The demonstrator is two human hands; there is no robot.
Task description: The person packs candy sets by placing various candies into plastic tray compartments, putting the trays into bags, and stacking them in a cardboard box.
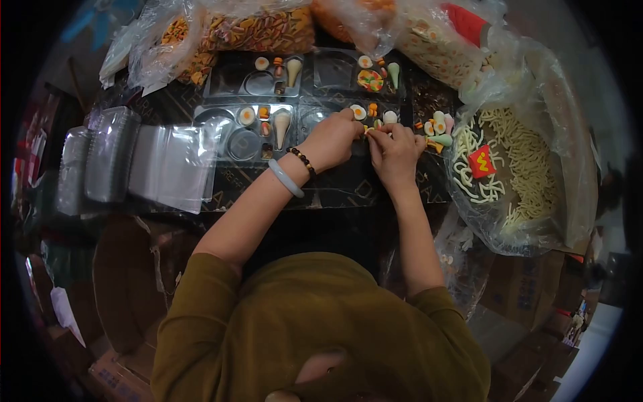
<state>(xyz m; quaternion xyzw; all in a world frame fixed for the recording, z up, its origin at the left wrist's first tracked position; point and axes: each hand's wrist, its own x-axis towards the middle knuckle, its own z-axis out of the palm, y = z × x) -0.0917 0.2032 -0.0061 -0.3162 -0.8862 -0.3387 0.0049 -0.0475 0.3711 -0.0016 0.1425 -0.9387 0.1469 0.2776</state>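
Note:
My left hand (333, 139) reaches over a clear compartment tray (311, 110), its fingers pinched beside a small fried-egg piece (358, 112). Close to its right, my right hand (396, 151) has thumb and fingers together at a small yellow piece (366, 131), whose shape is mostly hidden. What my left fingertips hold, if anything, is too small to make out. Left of my hands, another tray holds an egg piece (247, 116) and an ice-cream cone piece (282, 127). Loose small pieces, with a green-topped cone (439, 140), lie right of my right hand.
Stacked clear trays (110, 154) and flat plastic sheets (167, 164) stand at the left. Bags of small colourful pieces (268, 30) line the back. An open bag at the right holds noodle-like strands (529, 161) and a red packet (481, 161). Cardboard boxes (522, 285) sit below the table.

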